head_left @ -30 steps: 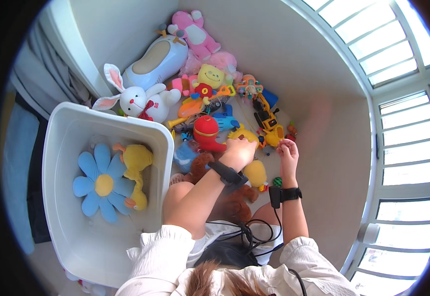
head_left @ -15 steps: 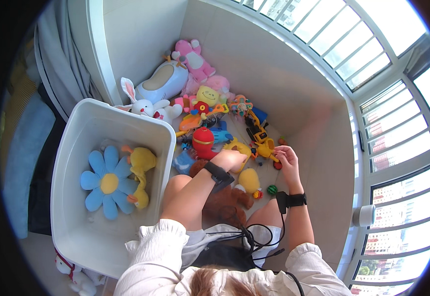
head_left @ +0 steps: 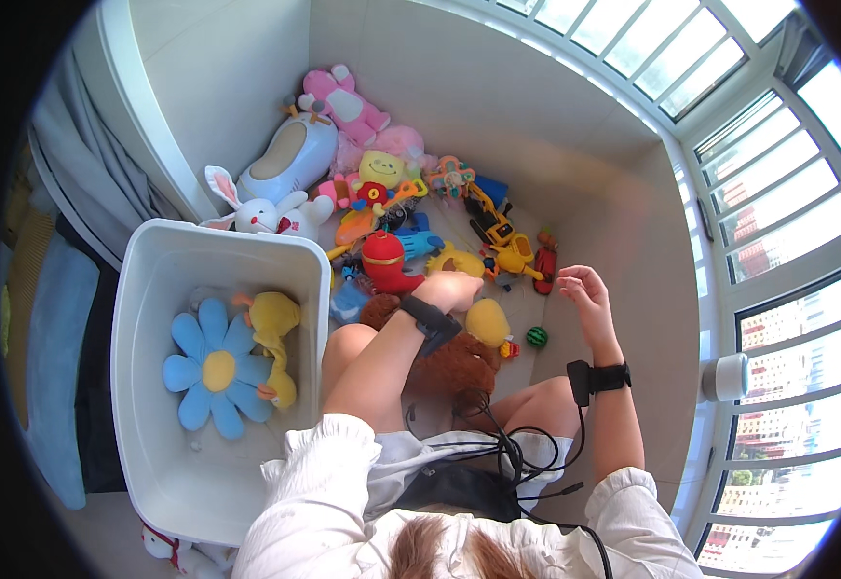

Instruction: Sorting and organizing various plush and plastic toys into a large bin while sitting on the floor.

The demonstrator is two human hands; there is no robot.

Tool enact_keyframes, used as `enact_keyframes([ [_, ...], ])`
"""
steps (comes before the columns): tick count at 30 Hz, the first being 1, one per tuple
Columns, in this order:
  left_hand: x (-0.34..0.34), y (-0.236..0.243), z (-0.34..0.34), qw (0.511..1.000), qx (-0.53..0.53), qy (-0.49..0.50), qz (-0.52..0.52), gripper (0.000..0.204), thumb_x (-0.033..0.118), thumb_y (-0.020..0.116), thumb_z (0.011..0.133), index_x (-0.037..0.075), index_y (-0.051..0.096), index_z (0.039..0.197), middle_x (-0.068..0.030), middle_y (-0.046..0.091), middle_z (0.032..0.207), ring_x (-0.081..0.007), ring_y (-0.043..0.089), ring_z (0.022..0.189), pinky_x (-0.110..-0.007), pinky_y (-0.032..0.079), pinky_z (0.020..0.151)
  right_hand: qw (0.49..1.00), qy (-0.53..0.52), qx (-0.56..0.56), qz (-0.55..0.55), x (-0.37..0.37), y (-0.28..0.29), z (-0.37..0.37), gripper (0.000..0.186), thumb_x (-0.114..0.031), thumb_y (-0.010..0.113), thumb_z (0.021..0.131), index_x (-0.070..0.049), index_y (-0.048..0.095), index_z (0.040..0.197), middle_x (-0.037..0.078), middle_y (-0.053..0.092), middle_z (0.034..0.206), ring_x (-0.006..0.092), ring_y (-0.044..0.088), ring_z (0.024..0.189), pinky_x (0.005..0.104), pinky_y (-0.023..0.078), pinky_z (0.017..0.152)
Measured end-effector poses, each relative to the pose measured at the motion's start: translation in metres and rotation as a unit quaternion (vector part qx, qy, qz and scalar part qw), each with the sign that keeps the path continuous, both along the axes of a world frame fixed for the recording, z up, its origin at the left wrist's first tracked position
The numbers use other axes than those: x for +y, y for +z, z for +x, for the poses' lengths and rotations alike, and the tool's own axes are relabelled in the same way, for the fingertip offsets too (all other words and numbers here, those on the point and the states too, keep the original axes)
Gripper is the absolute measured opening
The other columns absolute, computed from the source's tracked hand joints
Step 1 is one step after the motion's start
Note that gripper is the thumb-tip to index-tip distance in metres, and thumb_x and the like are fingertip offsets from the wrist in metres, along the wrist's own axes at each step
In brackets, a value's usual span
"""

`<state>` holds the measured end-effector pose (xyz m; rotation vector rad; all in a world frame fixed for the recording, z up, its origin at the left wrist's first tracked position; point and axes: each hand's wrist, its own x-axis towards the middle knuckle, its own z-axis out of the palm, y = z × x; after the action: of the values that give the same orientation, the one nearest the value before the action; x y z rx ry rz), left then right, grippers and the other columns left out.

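Observation:
My left hand (head_left: pixel 454 289) reaches low over the toy pile with curled fingers. It lies between a flattened yellow plush (head_left: pixel 457 259) and a rounded yellow plush (head_left: pixel 487 322); whatever is under its fingers is hidden. My right hand (head_left: pixel 586 288) is raised near the right wall, fingers loosely bent and apart, holding nothing. Nearest to it are a red toy car (head_left: pixel 545 268), a small green striped ball (head_left: pixel 536 337) and a yellow toy digger (head_left: pixel 514 257). A red plush (head_left: pixel 384 261) stands just beyond my left wrist. Brown plush (head_left: pixel 454 367) lies between my legs.
At my left stands a white bin (head_left: pixel 319 318) with a blue flower plush (head_left: pixel 189 357) and yellow duck plush (head_left: pixel 274 323) inside. Farther back are a white rabbit plush (head_left: pixel 257 214), a pale ride-on toy (head_left: pixel 292 159) and pink plush (head_left: pixel 348 106). Cables (head_left: pixel 507 454) hang by my lap.
The view has shifted. My right hand has drawn back to the right, away from the digger, uncovering the red car. My left hand stays low beside the yellow plush toys.

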<state>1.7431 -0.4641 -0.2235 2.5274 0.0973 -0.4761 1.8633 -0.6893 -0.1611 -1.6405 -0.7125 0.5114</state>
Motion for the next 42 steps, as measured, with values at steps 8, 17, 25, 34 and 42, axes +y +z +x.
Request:
enact_keyframes([
  [8, -0.003, -0.024, 0.018, 1.000, -0.015, -0.024, 0.000, 0.029, 0.011, 0.046, 0.081, 0.012, 0.055, 0.109, -0.0126, 0.060, 0.105, -0.0288, 0.058, 0.098, -0.040, 0.047, 0.079, 0.998, 0.053, 0.033, -0.032, 0.075, -0.066, 0.066, 0.014, -0.011, 0.051, 0.089, -0.005, 0.054, 0.102, 0.000, 0.057, 0.100, 0.0075, 0.054, 0.093, 0.0224, 0.043, 0.080],
  [17, 0.025, -0.047, 0.028, 0.992, -0.050, 0.109, 0.049, 0.021, 0.013, 0.051, 0.080, 0.011, 0.056, 0.100, -0.0087, 0.058, 0.096, -0.0278, 0.058, 0.094, -0.044, 0.044, 0.074, 0.978, 0.055, 0.196, -0.053, 0.206, -0.202, 0.098, 0.021, -0.006, 0.050, 0.087, -0.006, 0.051, 0.108, 0.004, 0.056, 0.103, 0.0114, 0.056, 0.092, 0.0245, 0.046, 0.077],
  [25, 0.070, -0.069, 0.034, 0.975, -0.052, 0.186, 0.112, 0.021, 0.012, 0.055, 0.075, 0.010, 0.056, 0.096, -0.0078, 0.057, 0.090, -0.0265, 0.057, 0.084, -0.045, 0.044, 0.070, 0.965, 0.045, 0.175, -0.191, 0.322, -0.298, 0.141, 0.037, -0.010, 0.054, 0.081, -0.006, 0.048, 0.117, 0.005, 0.055, 0.105, 0.0139, 0.056, 0.090, 0.0296, 0.047, 0.073],
  [34, 0.066, -0.076, 0.065, 0.979, -0.097, 0.164, 0.071, 0.017, 0.012, 0.054, 0.074, 0.011, 0.058, 0.090, -0.0069, 0.058, 0.087, -0.0251, 0.058, 0.081, -0.041, 0.043, 0.068, 0.972, 0.093, 0.007, -0.215, 0.342, -0.343, 0.167, 0.037, -0.008, 0.054, 0.080, -0.004, 0.050, 0.117, 0.005, 0.056, 0.105, 0.0154, 0.056, 0.088, 0.0281, 0.046, 0.069],
  [42, 0.088, -0.085, 0.068, 0.975, -0.059, 0.190, 0.100, 0.016, 0.012, 0.055, 0.074, 0.010, 0.057, 0.089, -0.0076, 0.057, 0.086, -0.0257, 0.057, 0.081, -0.041, 0.042, 0.067, 0.980, 0.017, 0.024, -0.195, 0.357, -0.364, 0.188, 0.035, -0.009, 0.056, 0.076, 0.000, 0.054, 0.110, 0.013, 0.060, 0.102, 0.0250, 0.058, 0.093, 0.0340, 0.046, 0.080],
])
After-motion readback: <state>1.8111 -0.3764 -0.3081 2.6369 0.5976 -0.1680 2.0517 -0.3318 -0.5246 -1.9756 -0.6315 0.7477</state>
